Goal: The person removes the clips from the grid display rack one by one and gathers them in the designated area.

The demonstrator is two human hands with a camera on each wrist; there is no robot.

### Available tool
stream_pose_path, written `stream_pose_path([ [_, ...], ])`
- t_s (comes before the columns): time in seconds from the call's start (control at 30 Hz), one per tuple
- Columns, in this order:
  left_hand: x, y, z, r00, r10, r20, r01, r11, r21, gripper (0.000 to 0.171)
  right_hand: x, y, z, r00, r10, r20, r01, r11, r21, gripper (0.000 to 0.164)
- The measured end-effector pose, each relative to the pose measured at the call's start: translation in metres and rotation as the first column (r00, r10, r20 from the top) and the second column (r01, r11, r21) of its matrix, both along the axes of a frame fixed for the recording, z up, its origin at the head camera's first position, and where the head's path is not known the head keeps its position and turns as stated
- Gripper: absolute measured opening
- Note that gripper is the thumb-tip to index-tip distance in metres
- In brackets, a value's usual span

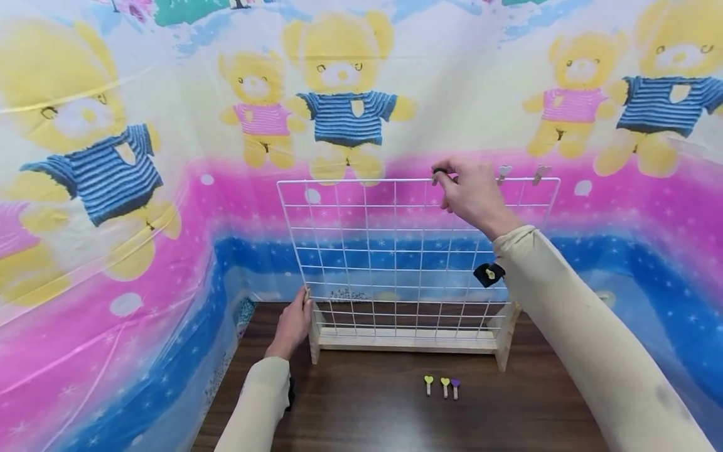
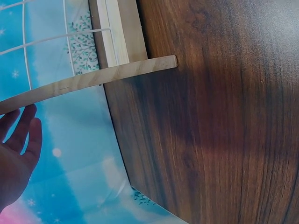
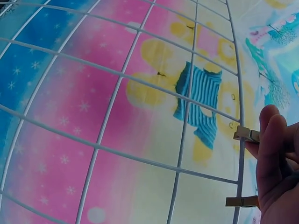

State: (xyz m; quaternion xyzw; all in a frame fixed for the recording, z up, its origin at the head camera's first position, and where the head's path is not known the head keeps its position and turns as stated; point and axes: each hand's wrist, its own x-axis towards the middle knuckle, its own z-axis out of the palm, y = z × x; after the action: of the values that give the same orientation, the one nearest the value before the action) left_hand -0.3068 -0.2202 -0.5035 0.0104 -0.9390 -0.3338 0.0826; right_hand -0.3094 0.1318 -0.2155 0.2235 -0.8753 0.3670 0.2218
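Observation:
A white wire grid (image 1: 364, 251) stands upright in a wooden stand (image 1: 407, 342). At the grid's top wire, my right hand (image 1: 474, 191) pinches a small wooden clothespin (image 3: 246, 134) with a dark top; in the right wrist view its jaws are at the wire. Two more clothespins, one with a white heart (image 1: 505, 172) and one with a greyish heart (image 1: 542, 172), are clipped farther right on that wire. My left hand (image 1: 292, 323) touches the stand's left side board (image 2: 79, 85) with fairly straight fingertips (image 2: 31, 111) on its outer face; its thumb is hidden.
On the brown wooden table (image 1: 373, 408), in front of the stand, lie two clothespins with yellow hearts, one at the left (image 1: 428, 385) and one in the middle (image 1: 445, 387), plus a purple-heart clothespin (image 1: 455, 388). A bear-print curtain (image 1: 344, 75) hangs behind and at both sides.

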Motion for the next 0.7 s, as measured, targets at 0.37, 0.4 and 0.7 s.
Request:
stream_pose_path([
  [0.37,-0.004,0.002,-0.001,1.0,-0.012,-0.016,0.012,1.0,-0.016,0.047,0.009,-0.003,0.007,0.985,-0.038,-0.17,0.035,0.999,-0.024,0.018],
  [0.4,-0.004,0.002,0.0,1.0,-0.015,-0.018,0.015,1.0,-0.016,0.047,0.013,-0.003,0.008,0.982,-0.034,-0.184,0.026,0.999,-0.044,0.018],
  [0.7,-0.001,-0.001,0.002,1.0,-0.021,0.004,0.021,1.0,-0.005,0.049,0.059,0.012,-0.024,0.941,0.182,-0.285,-0.224,0.967,-0.124,0.024],
])
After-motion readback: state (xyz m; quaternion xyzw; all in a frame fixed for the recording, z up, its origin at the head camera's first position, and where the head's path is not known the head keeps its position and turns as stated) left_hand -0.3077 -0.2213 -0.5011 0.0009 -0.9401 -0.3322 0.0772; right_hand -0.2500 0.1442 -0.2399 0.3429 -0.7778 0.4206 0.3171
